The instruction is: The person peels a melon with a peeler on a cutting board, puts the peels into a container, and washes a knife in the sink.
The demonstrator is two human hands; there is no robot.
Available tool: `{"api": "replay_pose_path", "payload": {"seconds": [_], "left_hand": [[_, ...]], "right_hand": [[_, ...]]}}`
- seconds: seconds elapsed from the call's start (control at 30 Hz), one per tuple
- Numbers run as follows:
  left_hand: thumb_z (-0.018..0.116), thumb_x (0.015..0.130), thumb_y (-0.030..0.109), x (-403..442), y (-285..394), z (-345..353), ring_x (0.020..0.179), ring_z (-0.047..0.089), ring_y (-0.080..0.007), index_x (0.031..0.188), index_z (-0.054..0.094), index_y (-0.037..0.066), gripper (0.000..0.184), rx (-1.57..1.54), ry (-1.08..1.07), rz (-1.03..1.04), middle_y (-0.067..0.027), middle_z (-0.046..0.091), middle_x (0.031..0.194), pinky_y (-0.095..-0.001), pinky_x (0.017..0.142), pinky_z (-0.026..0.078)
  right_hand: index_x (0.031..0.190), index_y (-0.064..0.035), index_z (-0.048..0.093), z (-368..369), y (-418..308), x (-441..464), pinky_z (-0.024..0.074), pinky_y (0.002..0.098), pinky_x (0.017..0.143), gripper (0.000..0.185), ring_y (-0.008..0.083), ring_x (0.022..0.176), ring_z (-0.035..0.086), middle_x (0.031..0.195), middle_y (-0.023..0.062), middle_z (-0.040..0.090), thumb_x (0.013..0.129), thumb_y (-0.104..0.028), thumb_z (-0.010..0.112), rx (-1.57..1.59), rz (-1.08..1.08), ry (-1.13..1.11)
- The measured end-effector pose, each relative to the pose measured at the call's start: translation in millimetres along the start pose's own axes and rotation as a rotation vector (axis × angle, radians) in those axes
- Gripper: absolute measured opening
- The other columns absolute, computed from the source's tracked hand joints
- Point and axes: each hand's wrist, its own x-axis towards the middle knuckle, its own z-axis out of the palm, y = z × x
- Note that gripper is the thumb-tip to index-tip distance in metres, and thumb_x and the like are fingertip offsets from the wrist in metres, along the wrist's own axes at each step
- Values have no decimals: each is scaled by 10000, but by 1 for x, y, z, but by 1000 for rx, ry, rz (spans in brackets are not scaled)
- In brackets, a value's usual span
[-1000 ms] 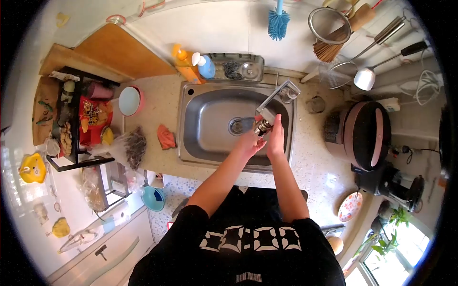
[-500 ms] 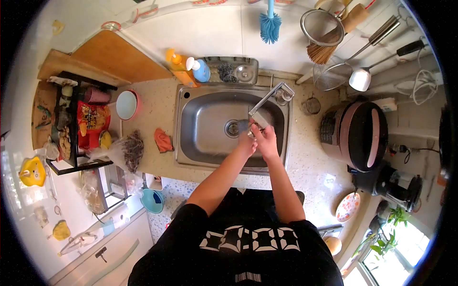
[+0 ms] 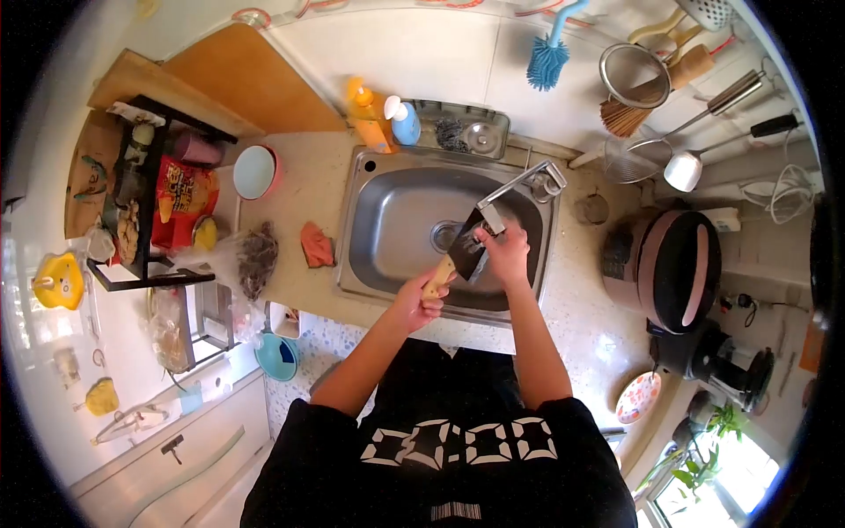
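My left hand [image 3: 415,304] is closed around the light wooden handle of a kitchen knife [image 3: 438,277], over the front of the steel sink [image 3: 378,194]. The broad dark blade points up and right, beneath the faucet [image 3: 510,187]. Water runs from the spout onto the blade and my right hand [image 3: 505,255]. The right fingers are bent against the blade near its far end; water and the hand itself partly hide their contact.
An orange cloth [image 3: 317,245] lies left of the sink. An orange bottle [image 3: 368,119] and a blue pump bottle [image 3: 405,123] stand behind it. A rice cooker [image 3: 647,264] is on the right, and a bowl [image 3: 255,172] on the left.
My hands were close together under the faucet; the left has moved left and toward me, and the knife's handle and blade now show. The view has shifted slightly.
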Motion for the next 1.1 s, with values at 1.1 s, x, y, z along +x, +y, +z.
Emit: {"api": "replay_pose_path", "payload": {"seconds": [1.1], "left_hand": [[596,1029,378,-21,3,-30,590,628,-203,1209,685,51,383,1218,570,425,-68,677,770,-362,534,488]], "right_hand": [[1140,35,643,52,32,27,607,505,966,286,353,1057,694,1095,191,708,1068,-219,532,1731,950,-117]]}}
